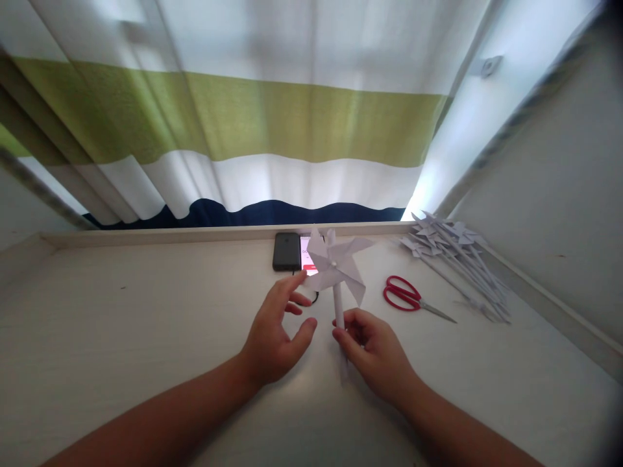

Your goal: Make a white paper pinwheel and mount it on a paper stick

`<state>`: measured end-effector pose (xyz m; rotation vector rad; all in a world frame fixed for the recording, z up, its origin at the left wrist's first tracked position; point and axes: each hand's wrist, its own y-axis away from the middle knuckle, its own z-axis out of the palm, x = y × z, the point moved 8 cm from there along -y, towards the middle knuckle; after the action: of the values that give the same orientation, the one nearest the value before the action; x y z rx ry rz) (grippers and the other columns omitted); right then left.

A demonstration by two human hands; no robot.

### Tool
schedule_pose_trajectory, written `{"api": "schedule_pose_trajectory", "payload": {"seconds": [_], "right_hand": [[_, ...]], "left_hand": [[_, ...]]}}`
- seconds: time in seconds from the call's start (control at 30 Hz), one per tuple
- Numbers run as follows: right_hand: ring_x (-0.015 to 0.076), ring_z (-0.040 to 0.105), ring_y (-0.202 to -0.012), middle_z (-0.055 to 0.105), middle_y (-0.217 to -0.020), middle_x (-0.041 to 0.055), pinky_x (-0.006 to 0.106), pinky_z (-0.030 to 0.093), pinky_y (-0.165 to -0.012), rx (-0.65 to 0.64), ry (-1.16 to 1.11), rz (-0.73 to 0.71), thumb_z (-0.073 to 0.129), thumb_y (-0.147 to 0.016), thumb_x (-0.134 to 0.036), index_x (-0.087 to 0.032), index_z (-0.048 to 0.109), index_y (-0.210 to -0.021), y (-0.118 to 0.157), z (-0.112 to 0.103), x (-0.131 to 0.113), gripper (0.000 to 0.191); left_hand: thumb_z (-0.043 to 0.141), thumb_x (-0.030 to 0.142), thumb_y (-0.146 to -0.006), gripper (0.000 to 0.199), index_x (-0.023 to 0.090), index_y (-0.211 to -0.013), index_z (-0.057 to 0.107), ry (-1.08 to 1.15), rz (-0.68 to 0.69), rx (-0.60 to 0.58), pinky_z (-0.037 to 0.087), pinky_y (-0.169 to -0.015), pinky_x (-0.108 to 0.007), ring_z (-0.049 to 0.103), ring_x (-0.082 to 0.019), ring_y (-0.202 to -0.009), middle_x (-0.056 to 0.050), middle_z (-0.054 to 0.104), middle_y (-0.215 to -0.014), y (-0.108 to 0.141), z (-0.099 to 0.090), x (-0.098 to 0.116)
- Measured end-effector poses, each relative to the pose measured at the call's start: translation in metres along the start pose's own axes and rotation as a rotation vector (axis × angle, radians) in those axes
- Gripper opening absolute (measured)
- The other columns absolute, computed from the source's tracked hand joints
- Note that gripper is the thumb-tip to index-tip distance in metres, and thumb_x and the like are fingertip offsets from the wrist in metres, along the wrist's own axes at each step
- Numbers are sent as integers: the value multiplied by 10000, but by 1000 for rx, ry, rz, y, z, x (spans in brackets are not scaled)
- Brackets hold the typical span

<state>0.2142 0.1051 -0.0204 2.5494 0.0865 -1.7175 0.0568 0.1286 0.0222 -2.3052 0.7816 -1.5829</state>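
A white paper pinwheel [338,264] on a rolled paper stick stands upright in front of me. My right hand [372,347] pinches the stick below the blades between thumb and fingers. To the left of the stick is my left hand [280,331], its fingers apart and nothing in it. The index fingertip of that hand is close to the lower left blade; whether it touches cannot be made out. The blades partly cover a phone with a lit screen [305,250] behind them.
Red-handled scissors [403,295] lie to the right, blades pointing right. Beyond them is a pile of white paper pinwheels [452,250] by the right wall. A black device [287,251] with a cable sits by the phone. A striped curtain [292,123] hangs behind the white table [146,311].
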Motion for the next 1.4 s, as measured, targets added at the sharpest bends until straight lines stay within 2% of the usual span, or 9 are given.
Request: {"api": "schedule_pose_trajectory", "payload": {"seconds": [0.2,0.3,0.43,0.5,0.57,0.7,1.03,1.17,1.4], "right_hand": [[108,433,-542,494,-610,-36,230,355,-526,3,13,-39,569,-838,-330,-178,579,-843,-1,-1,0,153],[112,452,-550,526,-628,-27,232,364,-534,-3,18,-48,564,-842,-329,-179,580,-849,-1,-1,0,150],[124,498,-578,583,-672,-1,237,383,-543,-33,16,-31,549,-850,-336,-171,602,-850,-1,2,1,173],[130,521,-590,608,-685,8,240,396,-549,-64,6,-16,545,-851,-331,-168,614,-857,-2,5,3,178],[138,549,-614,639,-713,20,245,414,-568,-100,-5,0,542,-852,-321,-168,624,-870,-2,9,5,175],[150,591,-658,675,-755,32,254,441,-606,-139,-13,17,540,-851,-300,-172,637,-890,-3,14,10,165],[169,636,-710,689,-780,46,271,477,-640,-140,-31,32,549,-841,-311,-156,623,-910,-5,14,12,186],[171,637,-712,685,-775,41,274,484,-646,-143,-13,48,559,-831,-325,-159,616,-900,-6,13,15,190],[212,644,-642,688,-706,50,285,506,-571,-185,120,34,596,-771,-445,-203,656,-835,5,17,23,258]], "left_hand": [[555,89,-778,545,238,-1290,444,10,50,-149,510,-762,-319,584,-168,-905,-90,525,-1185,2,13,9],[568,82,-758,433,208,-1172,541,6,141,-210,503,-740,-311,580,-163,-835,-71,596,-1016,3,14,18],[597,78,-716,363,196,-1059,568,-39,221,-5,485,-717,-306,559,-170,-827,-53,587,-939,0,-6,19],[602,101,-719,414,194,-1117,538,-73,172,137,482,-770,-331,554,-194,-921,-78,556,-1064,-3,-19,11],[589,132,-750,519,198,-1247,455,-75,91,198,466,-866,-375,521,-226,-1067,-113,479,-1255,-6,-25,0],[557,167,-808,608,210,-1366,321,-25,-10,166,401,-995,-416,418,-241,-1242,-117,367,-1419,-10,-21,-15],[558,172,-807,385,200,-1185,492,5,-23,97,448,-915,-378,491,-230,-1133,-94,514,-1202,-7,-13,-17],[606,256,-799,338,187,-1117,516,256,-110,123,464,-864,-355,546,-215,-1026,-90,553,-1111,-7,-11,-33],[573,584,-747,477,148,-941,575,906,-520,233,459,-540,-207,566,-132,-681,-50,614,-803,-3,7,-83]]}}
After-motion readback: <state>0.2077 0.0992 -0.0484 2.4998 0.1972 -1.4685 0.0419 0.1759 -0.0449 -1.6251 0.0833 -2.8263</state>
